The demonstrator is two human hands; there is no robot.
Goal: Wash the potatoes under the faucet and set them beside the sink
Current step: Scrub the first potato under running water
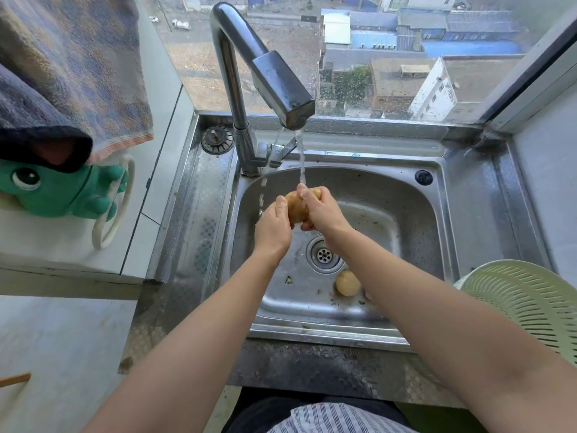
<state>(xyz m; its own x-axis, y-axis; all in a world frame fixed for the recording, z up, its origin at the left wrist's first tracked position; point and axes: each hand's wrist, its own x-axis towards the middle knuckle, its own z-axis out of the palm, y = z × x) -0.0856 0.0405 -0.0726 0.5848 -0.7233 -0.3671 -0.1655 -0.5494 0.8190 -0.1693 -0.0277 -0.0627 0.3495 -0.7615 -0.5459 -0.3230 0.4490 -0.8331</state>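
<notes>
At my four o'clock a pale green colander (527,304) sits upside down on the steel counter beside the sink (415,214). Nearer the middle, a second potato (347,282) lies on the basin floor just at five o'clock of the drain (324,255). Above the drain my left hand (273,228) and right hand (323,212) wrap the potato (296,207) between them, fingers curled and pressed against its skin, thumbs on top. At twelve o'clock the water stream (301,157) falls from the faucet (274,82) onto my right fingers.
</notes>
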